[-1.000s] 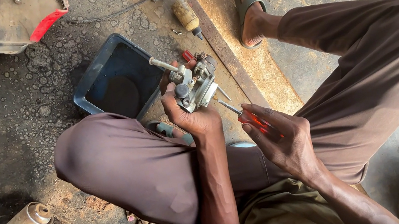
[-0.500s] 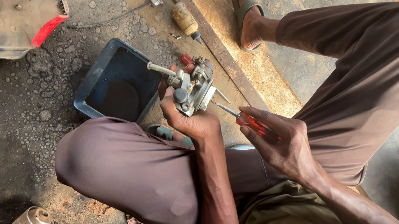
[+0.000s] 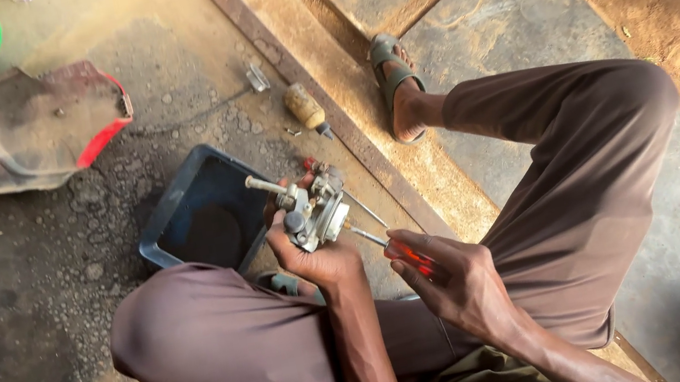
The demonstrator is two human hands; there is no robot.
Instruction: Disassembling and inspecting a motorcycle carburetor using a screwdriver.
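In the head view I see my left hand wrapped tight around a small gray metal engine part with knobs and a thin pipe sticking out. It sits above my knee, beside a dark blue tray. My right hand grips 1 red-handled screwdriver, its tip touching the part.

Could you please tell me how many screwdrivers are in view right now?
2: a red-handled screwdriver in the right hand, and a yellow-handled one on the ground.
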